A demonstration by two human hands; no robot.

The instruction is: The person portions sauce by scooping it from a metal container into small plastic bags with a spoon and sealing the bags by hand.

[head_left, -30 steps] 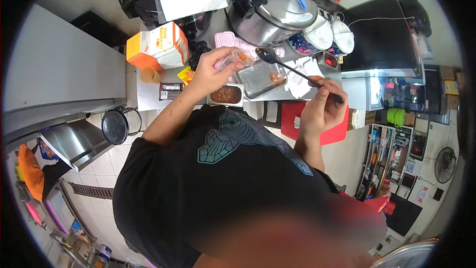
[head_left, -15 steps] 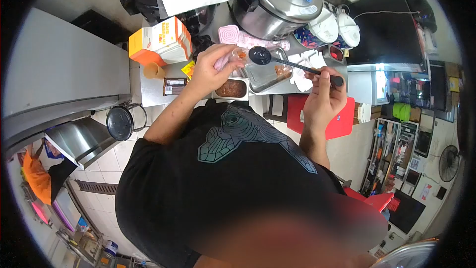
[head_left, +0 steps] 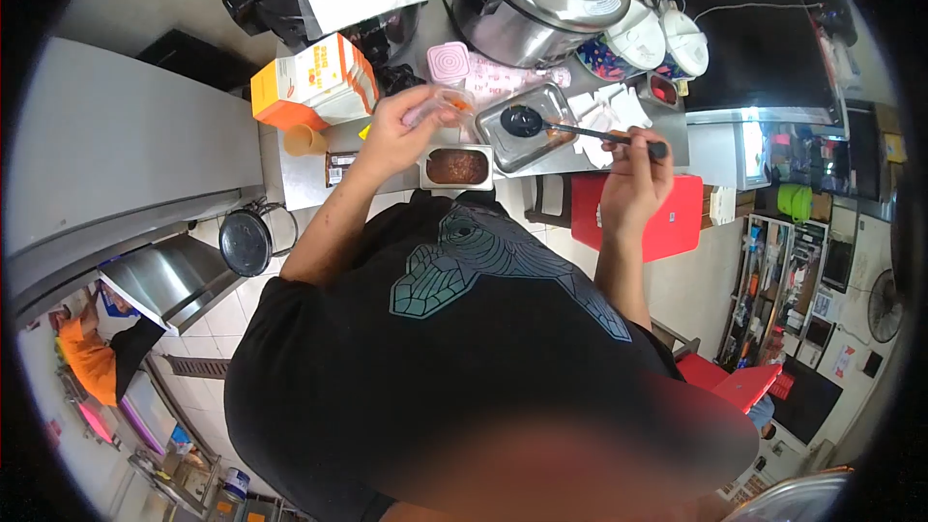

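My left hand grips a small clear plastic cup with some orange-red food in it. In my right hand is the handle of a black spoon, whose bowl hangs over a clear rectangular tray. A bit of brownish food lies at the tray's right end, partly behind the spoon's handle. Just below the cup, a metal container holds dark reddish-brown food. White papers lie to the right of the tray.
A large steel cooker stands behind the tray, near a pink bottle. At the left are an orange and white box and a tan cup. A red stool stands at the right. Someone in orange is at far left.
The black spoon has moved away from the small cup to over the clear tray. My left hand still holds the cup. The view has shifted slightly.
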